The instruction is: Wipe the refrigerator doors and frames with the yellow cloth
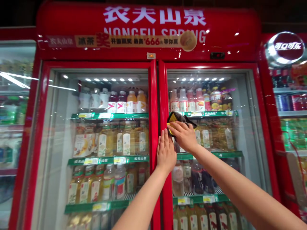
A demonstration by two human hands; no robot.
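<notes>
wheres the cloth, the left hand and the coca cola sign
black and yellow cloth point(181, 117), head view, on its dark fold at the top
left hand point(166, 152), head view, on the back of the hand
coca-cola sign point(285, 46), head view, on the red centre of the round badge

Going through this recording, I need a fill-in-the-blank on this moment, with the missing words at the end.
The right hand holds a black and ____ cloth against the glass door.
The left hand lies flat on the ____ door frame.
The top of the drinks cooler reads Nongfu ____.
The next cooler along on the right carries the ____ logo.

Missing words: yellow; red; Spring; Coca-Cola.
</notes>
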